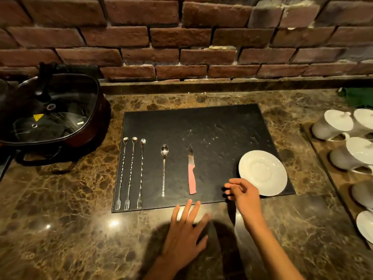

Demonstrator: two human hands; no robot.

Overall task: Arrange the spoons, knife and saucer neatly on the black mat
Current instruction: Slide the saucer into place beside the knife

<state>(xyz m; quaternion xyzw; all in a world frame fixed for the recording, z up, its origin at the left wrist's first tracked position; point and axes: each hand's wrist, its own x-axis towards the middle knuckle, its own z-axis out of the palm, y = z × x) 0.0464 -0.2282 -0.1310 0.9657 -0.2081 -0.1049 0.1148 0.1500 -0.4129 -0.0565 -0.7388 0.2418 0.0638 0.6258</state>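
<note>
A black mat [212, 126] lies on the marble counter. Three long twisted bar spoons [130, 172] with fork ends lie side by side at its left edge. A shorter spoon [163, 170] lies to their right, then a pink-handled knife [191, 174], blade pointing away. A white saucer [262, 172] rests on the mat's front right corner. My right hand [242, 194] hovers just left of the saucer's near rim, fingers loosely curled, holding nothing. My left hand [185, 227] lies flat on the counter below the mat's front edge, fingers spread.
A dark pan with a glass lid [50, 110] stands at the left. White cups [343, 126] and saucers sit on a tray at the right. A green cloth [359, 97] lies at the back right. A brick wall [181, 37] closes the back.
</note>
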